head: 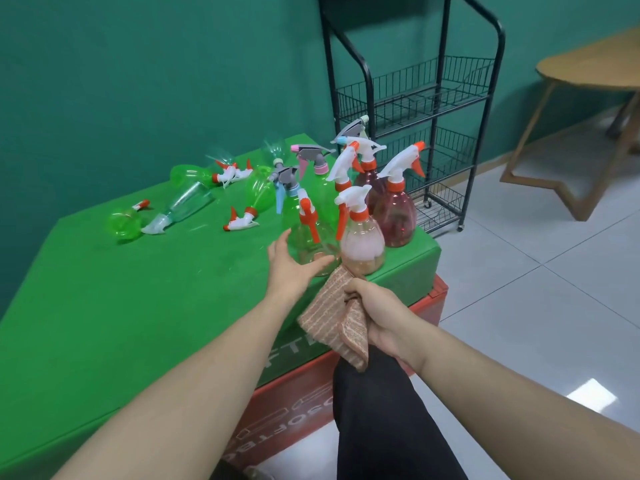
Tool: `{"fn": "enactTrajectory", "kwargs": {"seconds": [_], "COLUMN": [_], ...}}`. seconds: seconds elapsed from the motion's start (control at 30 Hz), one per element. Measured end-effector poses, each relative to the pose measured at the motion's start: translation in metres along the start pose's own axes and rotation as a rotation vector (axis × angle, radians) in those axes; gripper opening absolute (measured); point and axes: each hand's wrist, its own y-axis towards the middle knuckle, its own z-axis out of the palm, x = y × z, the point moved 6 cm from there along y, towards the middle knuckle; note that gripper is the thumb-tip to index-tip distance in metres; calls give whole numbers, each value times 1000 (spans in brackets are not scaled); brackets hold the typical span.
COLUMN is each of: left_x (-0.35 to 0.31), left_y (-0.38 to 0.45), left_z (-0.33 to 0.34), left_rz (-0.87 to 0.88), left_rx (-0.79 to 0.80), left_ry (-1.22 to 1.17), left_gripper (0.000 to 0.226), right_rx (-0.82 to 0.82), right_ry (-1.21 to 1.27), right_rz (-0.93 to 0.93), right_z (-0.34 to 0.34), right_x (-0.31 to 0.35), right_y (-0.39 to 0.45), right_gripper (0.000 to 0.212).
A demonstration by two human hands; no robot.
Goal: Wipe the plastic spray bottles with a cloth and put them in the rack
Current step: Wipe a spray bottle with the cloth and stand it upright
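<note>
Several plastic spray bottles stand at the right corner of the green table. My left hand reaches to a clear green bottle with an orange trigger, its spread fingers and thumb lying around the bottle's base. Beside it stands a clear pinkish bottle, and behind that a dark red bottle. My right hand grips a striped brown cloth just below the table's corner. The black wire rack stands behind the table; no bottles show on its shelves.
More green and clear bottles lie on their sides at the table's back left, with loose trigger heads. A red box holds up the table. A wooden table stands at the right on a tiled floor.
</note>
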Motion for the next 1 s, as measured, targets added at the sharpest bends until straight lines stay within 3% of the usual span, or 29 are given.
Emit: {"fn": "enactTrajectory", "kwargs": {"seconds": [0.2,0.3,0.5,0.77,1.0], "left_x": [31,50,94,125,89], "left_y": [-18,-24,-16,46,138], "left_z": [-44,-76,-144,-188,-163], "left_rz": [18,9,-35,-29,117], "left_rx": [-10,-14,-48,-39,116], "left_ry": [68,91,85,86,264], "left_gripper": [52,39,31,17,44], "right_rx": [51,41,89,9,-34], "right_ry": [-50,-65,-105,-57,40], "right_rz": [32,16,-13,-67,-101], "right_z": [41,72,134,179,188], "right_x": [-17,-19,-11,10,27], "right_y": [-8,-4,18,78,129], "right_gripper": [17,15,11,10,14]}}
